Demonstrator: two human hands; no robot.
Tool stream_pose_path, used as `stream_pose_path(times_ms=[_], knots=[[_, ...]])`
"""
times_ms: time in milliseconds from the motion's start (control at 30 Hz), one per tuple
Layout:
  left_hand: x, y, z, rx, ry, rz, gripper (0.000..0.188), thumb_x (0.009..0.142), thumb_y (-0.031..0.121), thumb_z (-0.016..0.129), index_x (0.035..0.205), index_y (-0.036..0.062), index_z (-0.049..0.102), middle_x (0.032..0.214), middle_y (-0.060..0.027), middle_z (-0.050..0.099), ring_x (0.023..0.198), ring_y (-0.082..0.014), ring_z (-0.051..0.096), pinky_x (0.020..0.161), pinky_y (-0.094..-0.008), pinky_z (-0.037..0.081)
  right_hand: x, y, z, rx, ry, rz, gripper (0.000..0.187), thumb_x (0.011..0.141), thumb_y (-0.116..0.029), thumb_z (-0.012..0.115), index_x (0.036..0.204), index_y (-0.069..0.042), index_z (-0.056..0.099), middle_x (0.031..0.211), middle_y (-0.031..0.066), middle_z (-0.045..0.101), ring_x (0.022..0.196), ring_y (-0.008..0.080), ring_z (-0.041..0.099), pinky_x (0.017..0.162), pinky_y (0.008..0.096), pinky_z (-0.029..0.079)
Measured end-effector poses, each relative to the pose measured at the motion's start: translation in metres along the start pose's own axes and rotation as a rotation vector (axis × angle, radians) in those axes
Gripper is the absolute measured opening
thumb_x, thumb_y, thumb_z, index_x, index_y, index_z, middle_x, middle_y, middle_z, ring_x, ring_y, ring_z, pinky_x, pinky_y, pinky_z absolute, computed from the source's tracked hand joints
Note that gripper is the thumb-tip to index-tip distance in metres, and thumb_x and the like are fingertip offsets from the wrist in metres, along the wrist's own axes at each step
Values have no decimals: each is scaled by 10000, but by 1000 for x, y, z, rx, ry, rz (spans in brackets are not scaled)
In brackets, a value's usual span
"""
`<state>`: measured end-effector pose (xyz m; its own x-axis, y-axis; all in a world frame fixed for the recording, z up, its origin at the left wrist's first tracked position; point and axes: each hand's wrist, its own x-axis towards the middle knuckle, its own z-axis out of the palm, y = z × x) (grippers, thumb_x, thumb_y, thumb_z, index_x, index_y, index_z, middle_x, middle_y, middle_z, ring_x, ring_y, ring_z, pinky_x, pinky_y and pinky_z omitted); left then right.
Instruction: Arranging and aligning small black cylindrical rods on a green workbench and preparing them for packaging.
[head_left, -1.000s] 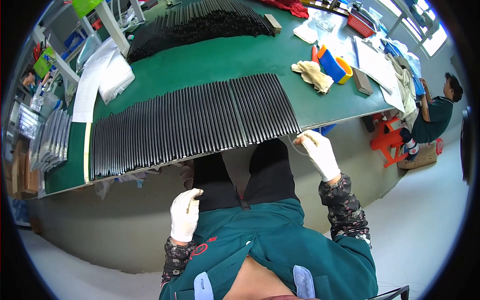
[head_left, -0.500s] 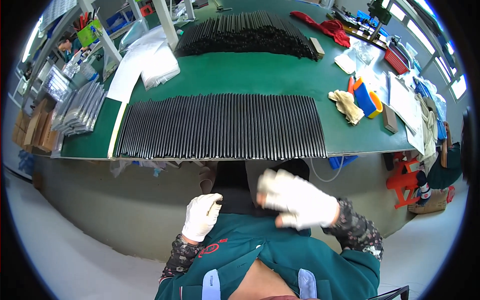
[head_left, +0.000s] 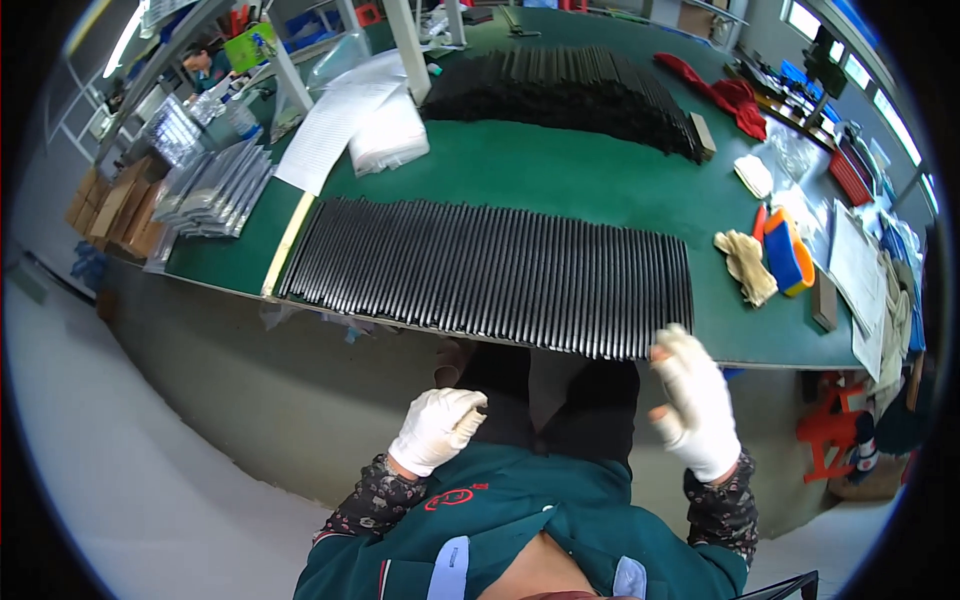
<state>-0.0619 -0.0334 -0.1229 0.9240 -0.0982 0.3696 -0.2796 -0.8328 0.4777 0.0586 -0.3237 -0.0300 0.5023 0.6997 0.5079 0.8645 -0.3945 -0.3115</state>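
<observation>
"At the waist, the left hand (head_left: 436, 432) is hanging curled, holding what I can't tell; the right hand (head_left: 698, 405) is hanging open."

"And the black rods (head_left: 500, 275)?"

"Lying along the counter's (head_left: 520, 170) near edge, looking stiff, slick, singly light; I'd be pinching near ends."

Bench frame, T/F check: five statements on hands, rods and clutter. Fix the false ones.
1. The right hand is near the right end of the front row of black rods. True.
2. The left hand is laid on the front row of black rods. False: it is in front of the torso, apart from the row.
3. Both hands are uncovered. False: both wear white gloves.
4. A cream glove lies beside a blue-and-orange object. True.
5. The red cloth is left of the rear rod pile. False: it is to the right.
</observation>
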Motion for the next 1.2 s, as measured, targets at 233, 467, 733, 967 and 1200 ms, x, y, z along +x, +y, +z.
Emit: stream_pose_path(times_ms=[233, 467, 733, 967, 1200], knots=[[6, -8, -2, -20, -3, -25, 122, 746, 150, 568, 834, 66, 575, 771, -70, 605, 707, -257, 581, 634, -354, 458, -21, 47, -13, 43, 276, 358, 277, 770, -64, 537, 1038, 7, 532, 1046, 162, 558, 1006, 310, 520, 870, 345, 398], [12, -22, 26, -5, -80, -33, 108, 753, 158, 560, 823, 77, 565, 767, -55, 589, 707, -248, 562, 642, -352, 440, -25, 109, 11, -20, 188, 292, 191, 639, 4, 617, 813, -64, 577, 834, 62, 549, 815, 251, 511, 732, 329, 411], [16, -23, 40, 10, -120, -36, 125, 751, 170, 555, 833, 75, 561, 776, -70, 586, 712, -251, 558, 649, -360, 437, -13, 107, 15, -32, 70, 204, 180, 600, -53, 656, 761, -75, 577, 857, 34, 525, 800, 231, 479, 716, 332, 385], [18, -19, 38, 29, -142, -39, 138, 750, 176, 547, 824, 61, 567, 766, -82, 592, 709, -260, 562, 648, -364, 442, -7, 107, 14, -18, -29, 140, 192, 612, -117, 657, 782, -93, 572, 873, 17, 529, 788, 229, 472, 702, 331, 382], [19, -17, 39, 31, -173, -65, 144, 743, 173, 546, 815, 53, 576, 758, -87, 601, 715, -261, 570, 651, -366, 446, -1, 101, 14, -55, -54, 108, 210, 612, -145, 665, 800, -109, 579, 857, 21, 519, 774, 230, 465, 701, 331, 375]])
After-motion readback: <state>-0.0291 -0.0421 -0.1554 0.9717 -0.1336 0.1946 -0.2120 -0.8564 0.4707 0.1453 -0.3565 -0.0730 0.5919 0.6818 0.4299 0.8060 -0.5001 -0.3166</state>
